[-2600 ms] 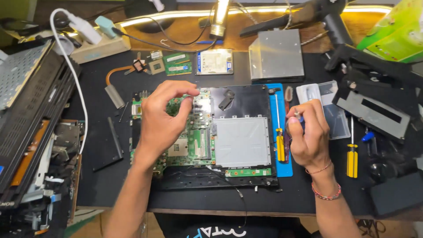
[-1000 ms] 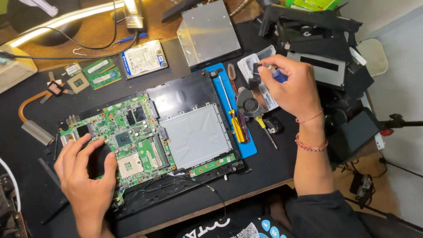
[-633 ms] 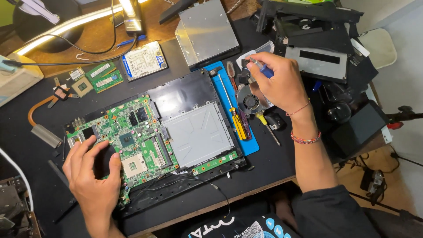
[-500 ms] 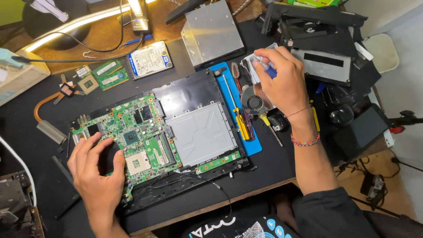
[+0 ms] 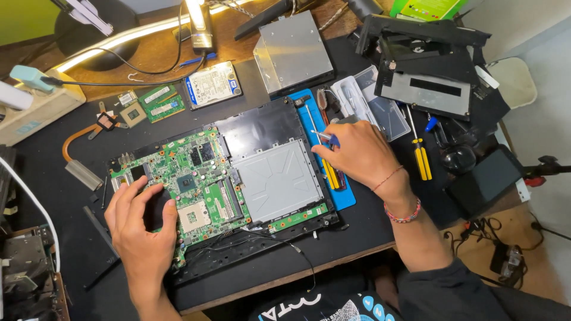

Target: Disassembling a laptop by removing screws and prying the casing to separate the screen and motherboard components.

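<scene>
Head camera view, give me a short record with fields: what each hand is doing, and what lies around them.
left hand: left hand rests flat on the green motherboard
right hand: right hand grips a small blue-handled screwdriver over the blue tool tray
chassis: black laptop base under the board
nearby: hard drive, memory sticks, yellow screwdriver
surface: black mat

Left hand (image 5: 143, 229) rests flat on the green motherboard (image 5: 190, 187); right hand (image 5: 357, 157) pinches a small blue-handled screwdriver (image 5: 326, 138) above the blue mat (image 5: 345, 199).
</scene>
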